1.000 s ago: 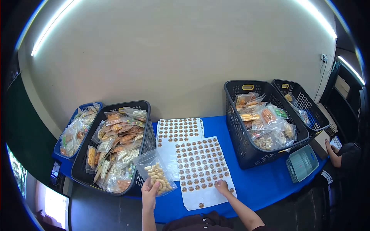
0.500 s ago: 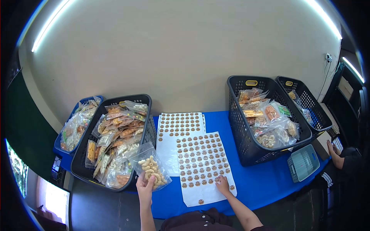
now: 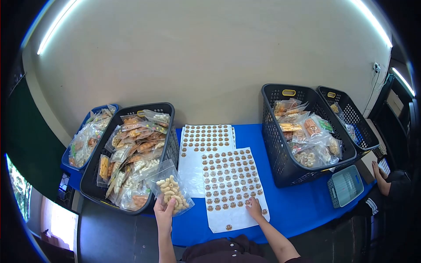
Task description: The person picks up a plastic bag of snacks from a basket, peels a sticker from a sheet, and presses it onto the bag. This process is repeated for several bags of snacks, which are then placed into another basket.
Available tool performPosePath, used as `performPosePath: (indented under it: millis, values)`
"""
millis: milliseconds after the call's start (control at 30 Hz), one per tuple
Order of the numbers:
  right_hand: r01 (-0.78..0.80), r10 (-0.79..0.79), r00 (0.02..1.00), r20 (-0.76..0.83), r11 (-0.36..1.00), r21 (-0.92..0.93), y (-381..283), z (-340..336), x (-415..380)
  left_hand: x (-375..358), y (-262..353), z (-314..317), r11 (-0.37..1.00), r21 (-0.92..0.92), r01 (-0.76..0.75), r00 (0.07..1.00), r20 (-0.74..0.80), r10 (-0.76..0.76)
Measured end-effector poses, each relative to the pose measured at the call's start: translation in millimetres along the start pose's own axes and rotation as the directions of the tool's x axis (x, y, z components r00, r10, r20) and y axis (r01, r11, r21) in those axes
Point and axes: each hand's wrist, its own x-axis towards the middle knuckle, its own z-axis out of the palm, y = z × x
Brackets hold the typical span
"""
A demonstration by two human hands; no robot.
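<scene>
My left hand [image 3: 165, 213] grips a clear plastic bag of pale curved puffed snacks [image 3: 171, 193] by its lower edge, thumb on the front. The bag is held tilted beside the large black basket on the left. My right hand [image 3: 254, 209] is at the lower right of a white sheet of round brown stickers [image 3: 219, 221]. Its fingertips are pinched together at a round sticker [image 3: 247, 202], which they partly cover. A second sticker sheet [image 3: 189, 168] lies behind and to the left, partly under the first.
A black basket [image 3: 172, 144] and a blue basket [image 3: 65, 158] of bagged snacks stand left. At right are a large black basket [image 3: 280, 172], another black basket [image 3: 370, 144] and a small greenish basket [image 3: 333, 193]. A blue cloth [image 3: 287, 210] covers the table. Another person's arm [image 3: 384, 186] shows far right.
The camera view has shifted slightly. My right hand has moved very little at the sticker rows, and my left hand still holds the snack bag in nearly the same place.
</scene>
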Motion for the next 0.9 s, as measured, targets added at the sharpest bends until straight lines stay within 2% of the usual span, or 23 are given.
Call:
performPosePath:
  millis: [133, 333, 533, 633, 733, 833, 900]
  values:
    - [0.058, -0.07, 0.992, -0.108, 0.993, -0.103, -21.8, -7.4, -15.9, 0.6, -2.0, -1.1, 1.0, -0.001, 0.007, 1.0, -0.008, -0.007]
    - [-0.056, 0.056, 0.998, 0.01, 0.998, 0.006, -10.9, -4.5, -1.4, 2.5, -1.9, -2.6, 1.0, 0.021, 0.002, 1.0, -0.008, -0.002]
    - [-0.051, 0.049, 0.997, 0.067, 0.998, 0.037, -13.6, -11.5, 1.4, 3.1, -0.2, -0.7, 1.0, 0.031, 0.004, 1.0, -0.012, -0.004]
    - [-0.022, 0.023, 0.999, -0.032, 0.999, 0.035, -16.7, -7.6, -5.0, 3.4, 1.4, 0.5, 0.999, 0.041, 0.007, 1.0, -0.007, -0.007]
    - [-0.069, 0.069, 0.994, -0.088, 0.998, 0.012, -27.2, -7.5, -13.9, 3.8, -0.4, -0.7, 0.999, 0.045, 0.011, 1.0, -0.002, -0.011]
    - [-0.002, 0.0, 0.999, -0.047, 0.999, -0.051, -30.2, -10.5, -18.4, 3.3, -3.8, -1.2, 0.998, 0.054, 0.024, 1.0, 0.011, -0.025]
    - [0.024, -0.026, 0.998, -0.064, 0.999, -0.026, -29.8, -10.9, -22.0, 3.3, -6.3, -2.7, 0.997, 0.073, 0.038, 0.999, 0.018, -0.039]
